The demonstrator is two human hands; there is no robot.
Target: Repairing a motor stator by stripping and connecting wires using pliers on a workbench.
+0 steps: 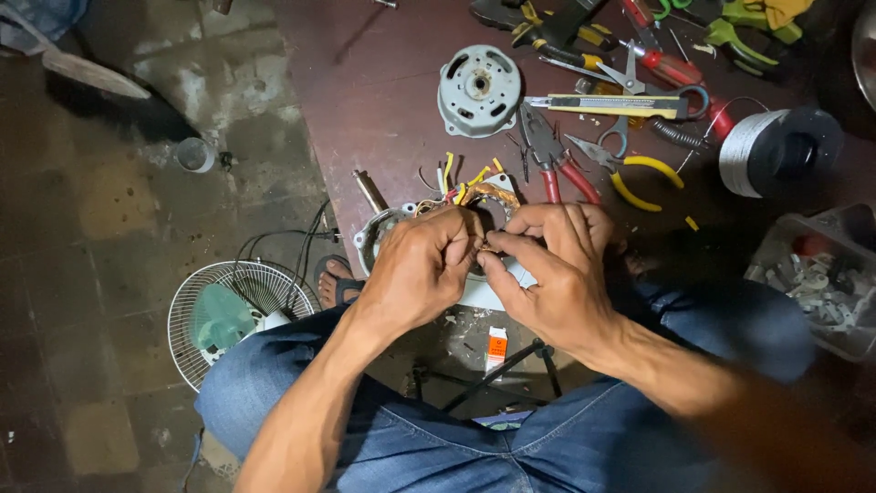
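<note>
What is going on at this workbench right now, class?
A seated person works with both hands on a small motor stator at the table edge. The left hand and right hand pinch its coloured wires together. A motor cover, red pliers and a wire spool lie beyond.

Two hands (429, 265) (547, 269), one fan (228, 315), one motor cover (479, 89), one wire spool (757, 151), one plastic tray (821, 274).

Bare forearms, no sleeves or rings on the hands (493, 274) — blue denim jeans (566, 438), a dark sandal (339, 288).
</note>
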